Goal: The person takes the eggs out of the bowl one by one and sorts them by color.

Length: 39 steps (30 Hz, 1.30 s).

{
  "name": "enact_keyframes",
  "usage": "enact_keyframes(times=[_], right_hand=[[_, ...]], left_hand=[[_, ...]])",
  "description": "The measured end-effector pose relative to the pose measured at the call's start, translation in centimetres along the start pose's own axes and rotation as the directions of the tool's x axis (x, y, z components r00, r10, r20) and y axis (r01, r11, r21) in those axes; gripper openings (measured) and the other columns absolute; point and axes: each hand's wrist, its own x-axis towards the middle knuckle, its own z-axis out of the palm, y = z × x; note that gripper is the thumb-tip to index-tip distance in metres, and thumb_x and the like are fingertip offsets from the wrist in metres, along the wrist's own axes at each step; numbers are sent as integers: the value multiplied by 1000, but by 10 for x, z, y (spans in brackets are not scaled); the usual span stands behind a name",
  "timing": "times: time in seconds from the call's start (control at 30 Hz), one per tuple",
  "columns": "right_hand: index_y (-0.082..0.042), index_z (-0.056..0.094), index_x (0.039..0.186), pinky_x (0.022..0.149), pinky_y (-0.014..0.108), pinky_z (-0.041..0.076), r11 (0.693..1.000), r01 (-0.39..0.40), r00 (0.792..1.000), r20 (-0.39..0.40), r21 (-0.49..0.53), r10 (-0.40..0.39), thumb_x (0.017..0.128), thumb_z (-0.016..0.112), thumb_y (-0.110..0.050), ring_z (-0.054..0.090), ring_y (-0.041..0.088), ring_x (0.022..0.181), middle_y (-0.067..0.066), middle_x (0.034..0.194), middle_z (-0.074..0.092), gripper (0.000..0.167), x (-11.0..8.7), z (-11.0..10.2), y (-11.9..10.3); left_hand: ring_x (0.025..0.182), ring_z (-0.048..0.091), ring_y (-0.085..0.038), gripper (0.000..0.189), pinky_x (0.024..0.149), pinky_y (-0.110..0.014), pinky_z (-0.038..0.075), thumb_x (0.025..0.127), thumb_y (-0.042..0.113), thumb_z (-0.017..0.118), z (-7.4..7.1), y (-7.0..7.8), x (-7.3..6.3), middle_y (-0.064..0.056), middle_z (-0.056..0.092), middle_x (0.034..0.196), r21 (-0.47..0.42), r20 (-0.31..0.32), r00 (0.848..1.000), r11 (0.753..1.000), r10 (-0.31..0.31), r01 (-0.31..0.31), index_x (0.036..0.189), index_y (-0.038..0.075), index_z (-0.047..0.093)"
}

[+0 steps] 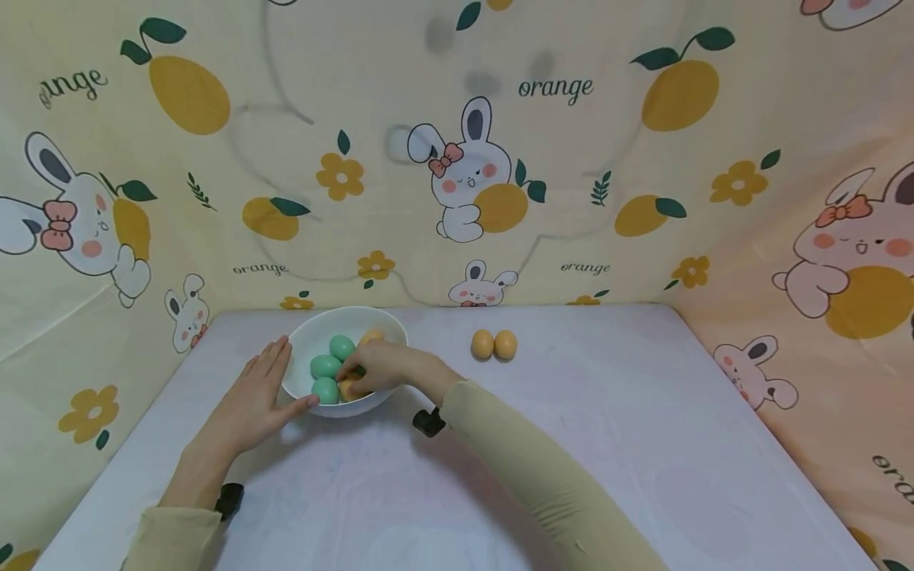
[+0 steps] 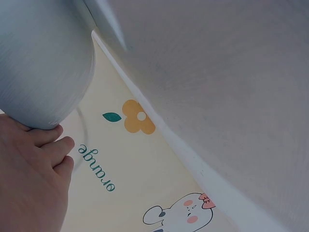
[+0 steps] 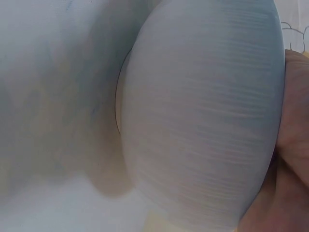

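A white bowl (image 1: 385, 317) stands on the table at its far left part, holding green eggs (image 1: 325, 366) and yellow eggs. My left hand (image 1: 246, 404) lies along the bowl's left side, its fingers fairly straight and its thumb at the front rim. In the left wrist view, fingertips of that hand (image 2: 34, 169) touch the bowl's outer wall (image 2: 43, 63). My right hand (image 1: 382, 366) reaches over the right rim and pinches a yellow egg (image 1: 350, 389) inside the bowl. Another yellow egg (image 1: 371, 336) sits behind that hand. The bowl's wall (image 3: 203, 111) hides the right fingertips in the right wrist view.
Two yellow eggs (image 1: 494, 345) lie side by side on the white table (image 1: 571, 444), right of the bowl. A printed cloth (image 1: 571, 151) with bunnies and oranges hangs behind the table and along its sides. Each wrist carries a small black camera (image 1: 428, 422).
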Motion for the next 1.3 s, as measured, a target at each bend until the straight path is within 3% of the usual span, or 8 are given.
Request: enact_keyframes(times=[0.17,0.37,0.6,0.73,0.97,1.07,1.3], right_hand=[[-19,72,135,95,16,43,1000,25,999,-31,16,-25,100,72,-28,55,8,104,-11,109,67,36,-2,0,1],[-20,71,136,105,19,41,999,52,996,-73,-1,-52,100,72,-30,56,4,111,-9,126,70,38,-3,1,2],[-17,70,137,115,21,41,996,85,988,-129,15,-82,101,71,-29,58,7,128,-4,136,69,39,-6,1,2],[-16,69,139,112,20,42,995,103,980,-170,6,-101,102,70,-29,58,9,130,-2,138,68,39,-8,2,1],[-15,68,139,94,14,50,990,114,968,-232,78,-93,101,71,-30,63,5,106,0,138,67,41,-14,4,-2],[-15,68,140,91,13,51,987,119,961,-263,107,-87,101,71,-29,64,4,103,1,140,65,41,-17,4,-2],[-14,67,139,91,10,51,968,181,915,-390,173,-102,101,71,-25,64,6,110,5,143,61,40,-24,9,0]], left_hand=[[155,17,-50,110,127,-63,15,97,65,60,0,0,0,-32,16,168,2,1,1000,1000,3,-3,161,-12,14],[155,17,-50,110,127,-63,16,96,65,61,0,0,0,-31,16,168,3,0,1000,1000,-1,1,161,-11,15],[155,17,-51,110,127,-64,16,96,65,60,1,0,1,-32,16,168,6,-1,1000,1000,-6,6,161,-11,14],[154,17,-51,110,126,-64,16,96,65,60,1,1,0,-32,17,168,8,-1,1000,1000,-5,5,161,-12,15],[155,17,-50,110,126,-64,17,96,66,60,0,2,-1,-31,16,168,10,2,1000,1000,-15,15,161,-11,15],[155,17,-50,111,126,-63,16,96,67,60,0,2,-2,-31,16,168,11,2,1000,1000,-13,13,161,-11,14],[155,17,-50,110,126,-63,16,97,65,60,0,2,-1,-31,16,169,4,-3,1000,1000,2,-2,161,-11,13]])
